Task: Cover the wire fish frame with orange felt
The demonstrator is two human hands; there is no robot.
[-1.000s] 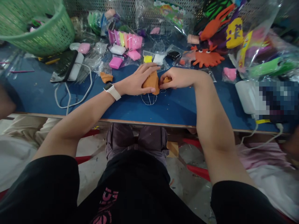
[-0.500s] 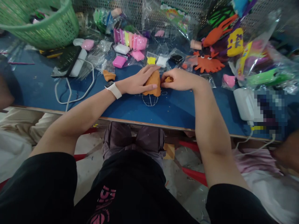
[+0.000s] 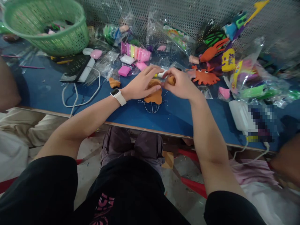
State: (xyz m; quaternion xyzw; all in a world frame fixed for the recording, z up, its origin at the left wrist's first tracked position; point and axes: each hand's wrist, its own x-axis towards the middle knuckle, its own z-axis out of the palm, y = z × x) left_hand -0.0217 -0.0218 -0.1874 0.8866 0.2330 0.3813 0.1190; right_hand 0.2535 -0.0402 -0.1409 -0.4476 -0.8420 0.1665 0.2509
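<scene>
An orange-brown clay sheet (image 3: 153,97) covers the upper part of a round wire frame (image 3: 152,108) on the blue table. My left hand (image 3: 142,83) lies over the clay from the left, its fingers apart and touching the sheet. At the clay's right side, my right hand (image 3: 179,83) is curled around a small orange clay lump (image 3: 172,80), its fingertips close to the sheet's upper edge. A separate orange clay piece (image 3: 114,82) rests left of my left hand.
A green basket (image 3: 53,40) stands back left, near a black device (image 3: 76,67) with a white cable. Clay packets (image 3: 124,70), an orange crab figure (image 3: 204,76) and plastic bags line the back. A white power bank (image 3: 237,115) lies right. People's arms show at both sides.
The camera view has shifted, so the table sits slightly lower in it. My right hand's fingers have risen towards the top of the clay sheet, still around the small lump.
</scene>
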